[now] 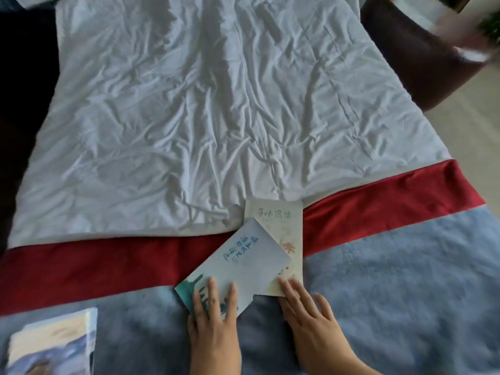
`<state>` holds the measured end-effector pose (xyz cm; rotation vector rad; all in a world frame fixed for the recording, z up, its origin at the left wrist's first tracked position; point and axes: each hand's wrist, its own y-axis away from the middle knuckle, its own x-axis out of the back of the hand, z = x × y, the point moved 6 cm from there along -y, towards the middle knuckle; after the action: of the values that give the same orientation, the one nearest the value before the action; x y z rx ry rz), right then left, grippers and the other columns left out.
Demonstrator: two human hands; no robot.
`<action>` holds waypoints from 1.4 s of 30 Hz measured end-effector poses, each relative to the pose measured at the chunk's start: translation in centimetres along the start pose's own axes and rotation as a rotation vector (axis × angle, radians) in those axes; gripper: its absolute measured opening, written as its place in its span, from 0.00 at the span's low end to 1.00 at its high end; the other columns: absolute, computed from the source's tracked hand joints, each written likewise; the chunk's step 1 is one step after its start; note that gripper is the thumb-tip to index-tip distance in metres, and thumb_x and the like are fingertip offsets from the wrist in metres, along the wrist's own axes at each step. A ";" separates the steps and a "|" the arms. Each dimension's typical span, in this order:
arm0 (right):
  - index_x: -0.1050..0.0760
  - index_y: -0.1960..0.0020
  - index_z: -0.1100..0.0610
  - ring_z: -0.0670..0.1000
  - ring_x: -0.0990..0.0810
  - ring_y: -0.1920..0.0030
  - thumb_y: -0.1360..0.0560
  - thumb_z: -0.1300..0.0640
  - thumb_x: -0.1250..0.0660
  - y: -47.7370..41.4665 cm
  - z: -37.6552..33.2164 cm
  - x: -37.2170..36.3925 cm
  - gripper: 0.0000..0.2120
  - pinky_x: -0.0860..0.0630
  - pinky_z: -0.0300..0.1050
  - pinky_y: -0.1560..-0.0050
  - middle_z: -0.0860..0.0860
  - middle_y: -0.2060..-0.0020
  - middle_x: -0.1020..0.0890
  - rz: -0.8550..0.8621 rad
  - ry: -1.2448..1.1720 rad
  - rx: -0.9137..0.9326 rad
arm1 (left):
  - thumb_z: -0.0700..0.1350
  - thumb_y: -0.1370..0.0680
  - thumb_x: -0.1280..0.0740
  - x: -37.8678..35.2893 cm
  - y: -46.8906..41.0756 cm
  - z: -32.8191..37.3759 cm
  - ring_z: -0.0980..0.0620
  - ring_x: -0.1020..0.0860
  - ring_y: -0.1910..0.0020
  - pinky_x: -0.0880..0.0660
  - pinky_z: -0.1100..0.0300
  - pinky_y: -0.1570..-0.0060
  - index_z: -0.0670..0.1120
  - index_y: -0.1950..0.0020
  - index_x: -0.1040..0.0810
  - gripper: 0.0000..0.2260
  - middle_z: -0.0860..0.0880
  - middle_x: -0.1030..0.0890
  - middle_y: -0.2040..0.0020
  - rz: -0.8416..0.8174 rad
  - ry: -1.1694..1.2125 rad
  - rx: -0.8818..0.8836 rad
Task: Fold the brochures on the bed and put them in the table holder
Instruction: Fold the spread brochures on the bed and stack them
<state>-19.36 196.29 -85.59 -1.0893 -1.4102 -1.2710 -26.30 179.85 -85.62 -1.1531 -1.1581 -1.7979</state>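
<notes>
brochures [243, 261] overlapped, left hand [213, 328] and right hand [311, 318] flat on their near edges, wide sheet [203, 104] beyond

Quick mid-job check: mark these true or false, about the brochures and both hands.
1. The left hand presses flat on the blue brochure. True.
2. The blue brochure lies under the cream brochure. False: it lies on top, partly covering it.
3. The right hand touches the cream brochure's near edge. True.
4. A third brochure lies on the white duvet. False: it lies on the blue blanket, at lower left.
</notes>
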 end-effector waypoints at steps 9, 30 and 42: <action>0.36 0.22 0.56 0.58 0.58 0.17 0.21 0.54 0.40 3.5 -3.4 -0.5 0.27 0.48 0.56 0.20 0.55 0.17 0.52 -0.361 -0.238 -0.060 | 0.70 0.23 0.43 -0.6 2.0 0.3 0.35 0.43 0.25 0.37 0.45 0.33 0.57 0.20 0.71 0.45 0.35 0.64 0.20 -0.116 -0.193 0.144; 0.27 0.45 0.52 0.50 0.17 0.51 0.22 0.46 0.28 -1.1 -0.2 -2.4 0.13 0.16 0.47 0.56 0.53 0.44 0.20 -0.068 -1.267 -0.960 | 0.79 0.33 0.41 1.6 -0.2 -2.2 0.40 0.41 0.26 0.33 0.39 0.31 0.69 0.21 0.53 0.44 0.45 0.45 0.23 -0.059 0.152 0.262; 0.28 0.44 0.36 0.45 0.15 0.47 0.18 0.59 0.34 3.2 2.1 -0.5 0.16 0.15 0.47 0.60 0.40 0.46 0.17 0.045 -1.387 -0.792 | 0.80 0.35 0.38 3.9 0.4 -8.1 0.43 0.39 0.25 0.31 0.38 0.32 0.69 0.21 0.46 0.45 0.50 0.41 0.24 0.120 0.359 0.461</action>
<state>-16.28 198.62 -85.59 -2.8697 -1.7574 -0.9962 -29.88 171.84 -83.53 -0.5905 -1.1738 -1.4633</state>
